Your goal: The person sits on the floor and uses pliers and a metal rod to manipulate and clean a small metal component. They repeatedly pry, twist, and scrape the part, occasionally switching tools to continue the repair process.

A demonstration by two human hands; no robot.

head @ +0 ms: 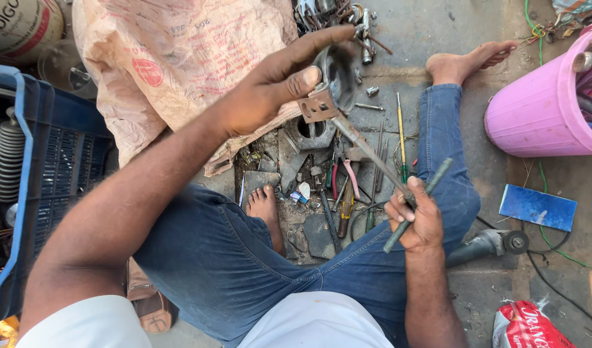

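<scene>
Rough concrete floor [438,29] is serving as the workplace, and a person in blue jeans is sitting on it cross-legged with bare feet. At the far left a blue plastic crate [57,142] is standing with a coiled spring [9,161] inside it. Just right of the crate a crumpled printed sack [173,58] is lying on the floor, reaching under the raised arm. The left hand [270,87] is reaching forward above the sack, its fingers [302,77] clenched around a dark round metal part [338,74] with a square bracket [317,106] at its lower edge. From that bracket a long metal rod [373,154] is slanting down to the right hand [417,222], which is gripping the rod's cross handle [417,205] in a closed fist. Below the rod, between the knees, screwdrivers and pliers [347,193] are lying scattered beside a grey cast housing [312,132], partly hidden by the rod. Right of the knee an angle grinder [486,245] is resting on the floor, near a blue flat sheet [538,207]. At the far right a pink bucket [541,109] is standing, holding tools.
</scene>
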